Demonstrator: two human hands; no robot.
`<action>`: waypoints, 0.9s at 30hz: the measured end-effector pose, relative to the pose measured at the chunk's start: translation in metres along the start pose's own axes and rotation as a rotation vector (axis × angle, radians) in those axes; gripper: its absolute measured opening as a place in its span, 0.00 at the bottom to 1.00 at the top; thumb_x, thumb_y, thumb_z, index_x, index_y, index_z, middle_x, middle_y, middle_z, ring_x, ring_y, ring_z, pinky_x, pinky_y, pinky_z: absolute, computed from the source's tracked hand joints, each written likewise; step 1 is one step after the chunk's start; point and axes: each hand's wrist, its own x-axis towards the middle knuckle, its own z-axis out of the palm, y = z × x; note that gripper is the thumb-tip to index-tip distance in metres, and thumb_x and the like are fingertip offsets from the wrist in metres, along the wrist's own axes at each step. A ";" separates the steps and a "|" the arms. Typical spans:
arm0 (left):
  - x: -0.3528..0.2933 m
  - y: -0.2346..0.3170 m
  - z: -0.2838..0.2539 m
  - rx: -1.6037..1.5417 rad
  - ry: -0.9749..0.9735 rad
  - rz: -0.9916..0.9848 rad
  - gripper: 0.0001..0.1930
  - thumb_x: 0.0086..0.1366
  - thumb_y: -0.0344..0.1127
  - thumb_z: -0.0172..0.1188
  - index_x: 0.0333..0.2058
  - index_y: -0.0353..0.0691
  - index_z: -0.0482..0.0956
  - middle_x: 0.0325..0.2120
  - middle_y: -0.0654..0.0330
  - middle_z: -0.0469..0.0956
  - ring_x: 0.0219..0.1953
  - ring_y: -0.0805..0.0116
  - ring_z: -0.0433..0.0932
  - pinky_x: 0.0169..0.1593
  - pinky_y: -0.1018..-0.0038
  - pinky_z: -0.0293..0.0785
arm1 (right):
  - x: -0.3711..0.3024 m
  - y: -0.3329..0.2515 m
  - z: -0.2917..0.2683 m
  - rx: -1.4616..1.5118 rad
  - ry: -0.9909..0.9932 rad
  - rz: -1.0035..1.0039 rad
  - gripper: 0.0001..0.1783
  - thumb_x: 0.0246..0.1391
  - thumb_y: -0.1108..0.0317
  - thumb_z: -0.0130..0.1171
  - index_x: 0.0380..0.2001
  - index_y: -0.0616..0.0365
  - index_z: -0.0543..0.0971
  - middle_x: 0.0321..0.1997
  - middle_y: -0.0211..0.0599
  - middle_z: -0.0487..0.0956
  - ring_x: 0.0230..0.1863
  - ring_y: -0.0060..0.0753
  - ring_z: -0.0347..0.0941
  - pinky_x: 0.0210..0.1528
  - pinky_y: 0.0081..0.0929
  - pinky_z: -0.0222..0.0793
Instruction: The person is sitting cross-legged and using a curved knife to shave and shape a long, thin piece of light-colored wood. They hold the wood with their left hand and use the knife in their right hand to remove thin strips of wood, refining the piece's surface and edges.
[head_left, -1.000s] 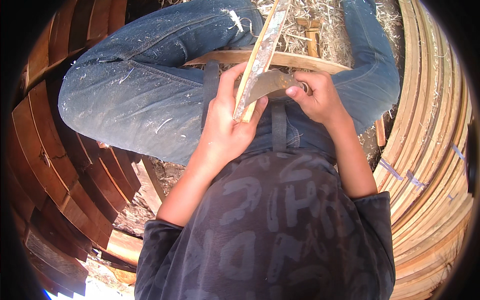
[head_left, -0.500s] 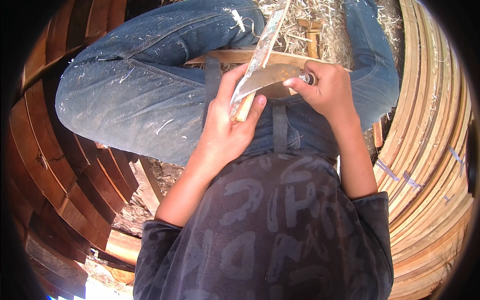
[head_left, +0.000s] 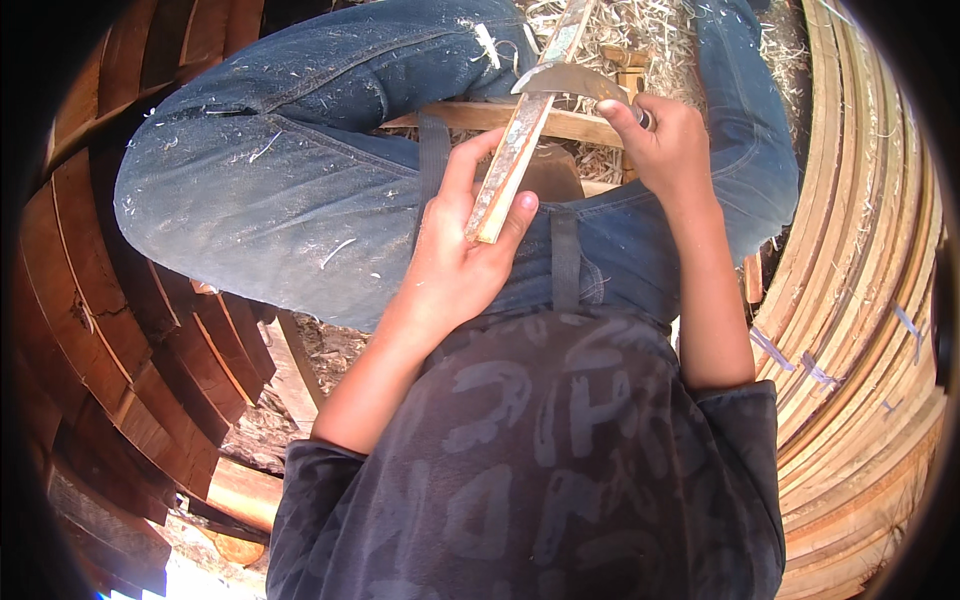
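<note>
A long narrow wooden strip (head_left: 522,140) with rough bark on one face slants away from me over my lap. Its near end lies in my left hand (head_left: 462,225), the thumb on one side and the fingers round the other. My right hand (head_left: 670,145) is closed round the short handle of a curved knife (head_left: 572,80). The broad blade, marked with rusty spots, lies across the strip well beyond my left hand, its tip past the strip's left edge. Most of the handle is hidden in my fist.
Pale shavings (head_left: 665,60) cover the ground between my legs. A wooden crosspiece (head_left: 575,124) spans there, with a dark strap (head_left: 565,255) over my lap. Long pale strips (head_left: 850,280) are stacked at right, tied in places. Reddish-brown boards (head_left: 90,290) stand at left.
The knife in my right hand has moved away from me along the strip, from near my left fingers to farther up. My left hand keeps its hold on the near end.
</note>
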 end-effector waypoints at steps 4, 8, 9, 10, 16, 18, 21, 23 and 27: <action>0.002 -0.003 0.001 0.053 0.009 0.026 0.25 0.64 0.33 0.57 0.57 0.37 0.61 0.29 0.53 0.77 0.32 0.70 0.76 0.39 0.72 0.71 | -0.022 -0.028 -0.012 0.058 -0.072 -0.062 0.40 0.44 0.30 0.57 0.11 0.64 0.75 0.08 0.46 0.68 0.15 0.48 0.71 0.20 0.38 0.66; 0.001 -0.004 0.004 0.064 0.018 0.041 0.24 0.64 0.34 0.57 0.57 0.37 0.61 0.23 0.56 0.75 0.28 0.72 0.73 0.36 0.73 0.70 | 0.000 -0.005 -0.019 -0.079 -0.069 0.095 0.46 0.46 0.25 0.49 0.13 0.66 0.76 0.13 0.50 0.73 0.20 0.51 0.75 0.26 0.40 0.70; -0.001 -0.001 0.003 0.048 0.017 0.016 0.24 0.64 0.34 0.57 0.57 0.37 0.61 0.22 0.57 0.74 0.27 0.72 0.72 0.35 0.73 0.69 | 0.016 0.014 -0.018 -0.112 -0.048 0.191 0.47 0.47 0.24 0.47 0.14 0.66 0.77 0.15 0.51 0.74 0.22 0.51 0.76 0.28 0.41 0.71; -0.001 0.001 0.001 0.067 -0.003 -0.007 0.24 0.64 0.33 0.57 0.57 0.38 0.60 0.21 0.57 0.73 0.25 0.74 0.71 0.33 0.74 0.68 | 0.032 0.042 -0.021 -0.144 -0.016 0.310 0.47 0.48 0.24 0.44 0.15 0.67 0.77 0.17 0.53 0.75 0.24 0.52 0.76 0.31 0.41 0.71; 0.001 -0.004 -0.001 0.010 -0.031 0.026 0.24 0.64 0.30 0.56 0.58 0.39 0.60 0.24 0.62 0.71 0.22 0.79 0.69 0.25 0.79 0.68 | 0.021 0.096 -0.031 0.103 0.084 0.400 0.39 0.52 0.34 0.53 0.16 0.66 0.78 0.11 0.37 0.69 0.18 0.29 0.65 0.25 0.33 0.64; 0.002 -0.004 -0.001 0.000 -0.019 0.033 0.24 0.65 0.29 0.56 0.58 0.38 0.61 0.26 0.64 0.70 0.22 0.80 0.69 0.23 0.81 0.69 | 0.002 0.068 -0.021 0.182 0.045 0.315 0.33 0.52 0.41 0.59 0.16 0.66 0.78 0.10 0.31 0.66 0.16 0.23 0.59 0.21 0.28 0.58; -0.002 0.000 0.001 -0.032 -0.012 -0.022 0.22 0.65 0.32 0.57 0.56 0.36 0.62 0.23 0.64 0.71 0.22 0.79 0.69 0.25 0.80 0.69 | -0.021 0.025 -0.005 0.368 -0.029 0.275 0.26 0.52 0.51 0.64 0.16 0.65 0.77 0.09 0.23 0.62 0.14 0.16 0.54 0.17 0.22 0.51; -0.002 0.005 0.000 -0.062 -0.035 -0.109 0.22 0.65 0.36 0.58 0.53 0.37 0.64 0.18 0.65 0.71 0.21 0.79 0.69 0.27 0.78 0.69 | -0.031 0.010 0.013 0.474 -0.039 0.199 0.24 0.53 0.53 0.64 0.16 0.64 0.78 0.08 0.25 0.64 0.14 0.17 0.56 0.18 0.23 0.53; -0.002 0.009 0.001 -0.106 -0.074 -0.065 0.18 0.67 0.44 0.54 0.47 0.35 0.71 0.14 0.66 0.68 0.18 0.79 0.69 0.24 0.79 0.69 | -0.038 -0.008 0.029 0.333 -0.063 0.052 0.16 0.48 0.60 0.65 0.19 0.62 0.79 0.11 0.42 0.72 0.14 0.38 0.69 0.20 0.32 0.63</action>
